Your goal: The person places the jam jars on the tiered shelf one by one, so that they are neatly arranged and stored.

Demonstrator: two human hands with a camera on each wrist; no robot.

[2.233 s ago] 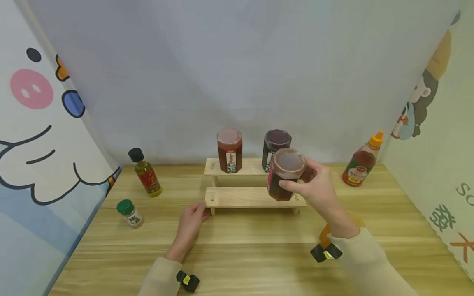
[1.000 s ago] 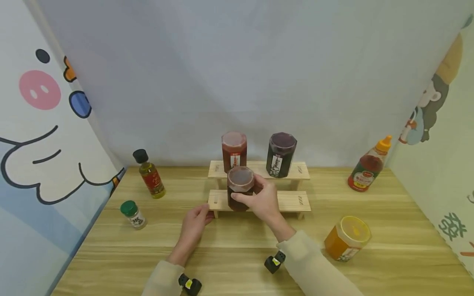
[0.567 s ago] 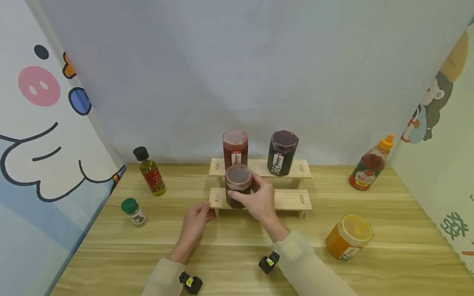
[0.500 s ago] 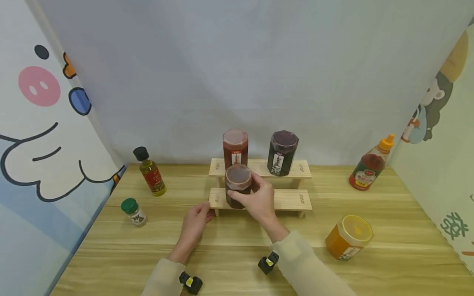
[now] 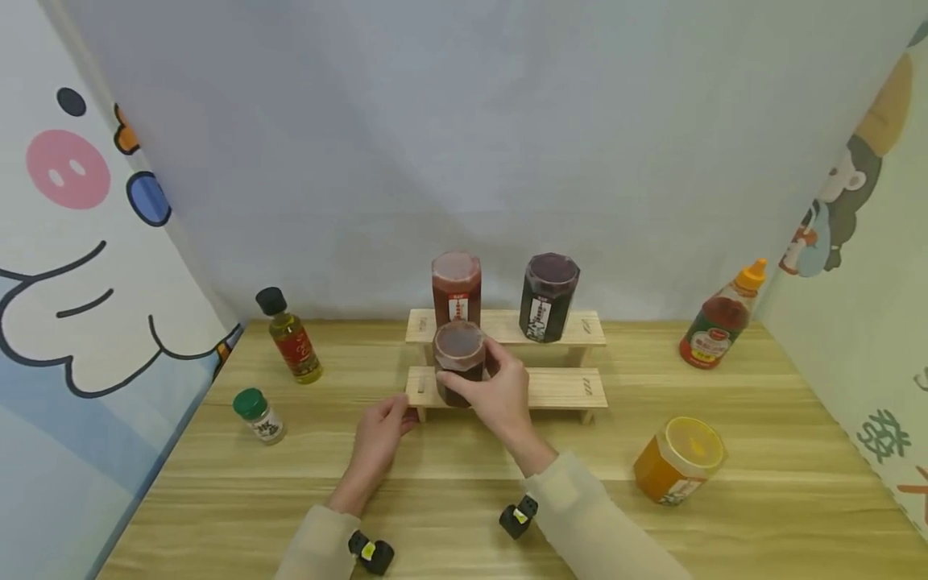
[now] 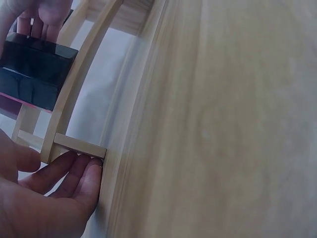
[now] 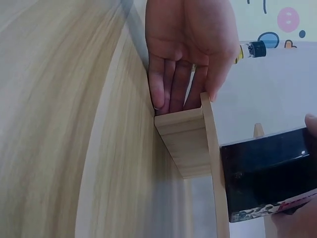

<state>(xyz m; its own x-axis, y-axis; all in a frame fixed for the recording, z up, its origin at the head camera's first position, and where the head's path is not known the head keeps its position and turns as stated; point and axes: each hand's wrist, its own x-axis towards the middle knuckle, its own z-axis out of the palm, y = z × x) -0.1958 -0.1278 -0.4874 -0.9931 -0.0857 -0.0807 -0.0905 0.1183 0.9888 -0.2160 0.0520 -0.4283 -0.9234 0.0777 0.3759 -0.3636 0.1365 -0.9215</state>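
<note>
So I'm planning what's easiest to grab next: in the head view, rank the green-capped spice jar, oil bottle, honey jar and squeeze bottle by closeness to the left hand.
From the left hand:
1. Green-capped spice jar, just to its left.
2. Oil bottle, left and further back.
3. Honey jar, across on the right.
4. Squeeze bottle, back right corner.

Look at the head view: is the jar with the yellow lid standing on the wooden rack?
No, the jar with the yellow lid sits on the table, right of the wooden rack.
</note>
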